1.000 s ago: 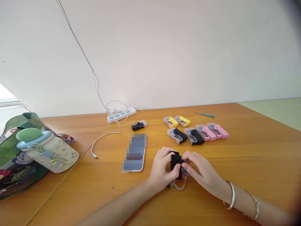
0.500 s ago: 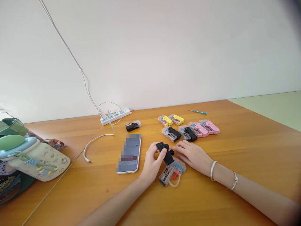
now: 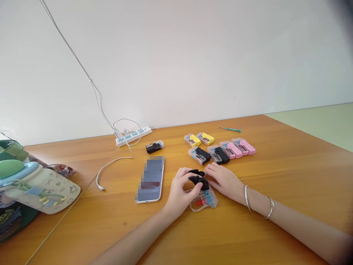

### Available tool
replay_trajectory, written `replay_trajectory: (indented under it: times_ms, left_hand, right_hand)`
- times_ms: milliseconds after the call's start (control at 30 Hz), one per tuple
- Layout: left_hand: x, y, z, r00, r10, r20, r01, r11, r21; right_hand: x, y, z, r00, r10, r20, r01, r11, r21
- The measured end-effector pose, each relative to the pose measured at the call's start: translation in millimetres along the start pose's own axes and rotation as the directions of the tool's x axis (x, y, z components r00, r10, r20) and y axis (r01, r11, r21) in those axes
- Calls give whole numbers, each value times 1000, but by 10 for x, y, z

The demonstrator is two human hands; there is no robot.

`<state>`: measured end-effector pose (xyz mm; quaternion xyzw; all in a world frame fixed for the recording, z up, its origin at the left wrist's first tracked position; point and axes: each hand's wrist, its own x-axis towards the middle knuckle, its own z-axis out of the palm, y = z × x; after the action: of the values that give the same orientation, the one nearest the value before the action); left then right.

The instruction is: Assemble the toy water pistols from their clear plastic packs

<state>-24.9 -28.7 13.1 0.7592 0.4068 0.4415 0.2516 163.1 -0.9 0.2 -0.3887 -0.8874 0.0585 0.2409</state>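
A mini water gun (image 3: 202, 203) with a clear body, blue and red inner parts and a black folding section (image 3: 200, 181) is between my hands, low over the table. My left hand (image 3: 182, 187) pinches the black section, thumb on the near side and fingers behind. From the right, my right hand (image 3: 224, 182) has its bent fingers pressed against the far edge of that black section; some fingertips are hidden. Beyond the hands lie folded water guns: black ones (image 3: 200, 155), yellow ones (image 3: 192, 140) and pink ones (image 3: 244, 146).
A phone (image 3: 151, 180) lies left of my hands, with another black folded water gun (image 3: 154, 147) behind it. Farther back are a power strip (image 3: 134, 136) with a white cable (image 3: 99, 180) and a teal screwdriver (image 3: 231, 129). A bottle (image 3: 45, 187) lies at left.
The water gun's body has turned under my hands and the black section now sits flatter over it. My right fingers have closed in on the black section.
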Motion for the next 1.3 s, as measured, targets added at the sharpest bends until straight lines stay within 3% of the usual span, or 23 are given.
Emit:
replay_trajectory:
  times_ms: [400,533,667,767,867,933,1000,1167,1300]
  left_hand:
    - [-21,18,-2,997,83,-5,-83,994,67]
    - [-22,20,4,995,96,-23,-94,992,90]
    - [-16,11,-8,990,142,-23,-139,983,122]
    - [-14,-3,-38,968,252,26,-252,950,187]
    - [-13,-13,-60,939,326,108,-343,907,244]
    - [-12,-15,-60,929,338,149,-366,892,263]
    - [-12,-16,-51,926,341,163,-375,886,271]
    - [-13,-37,-28,941,318,115,-338,898,282]
    - [-18,-65,-31,957,278,84,-291,916,275]
  right_hand:
    - [-1,-14,15,1000,0,16,1,999,-53]
    - [-1,9,17,998,49,-31,-50,998,-26]
    - [2,63,-2,995,99,-8,-99,995,30]
    - [8,76,-45,979,202,39,-206,970,129]
    - [14,22,-91,956,278,98,-294,875,384]
    - [13,-51,-111,959,265,99,-273,780,563]
    - [4,-133,-121,968,246,45,-218,744,632]
    - [-33,-221,-125,965,179,-194,-83,902,423]
    - [-55,-185,-134,965,86,-246,-9,956,295]
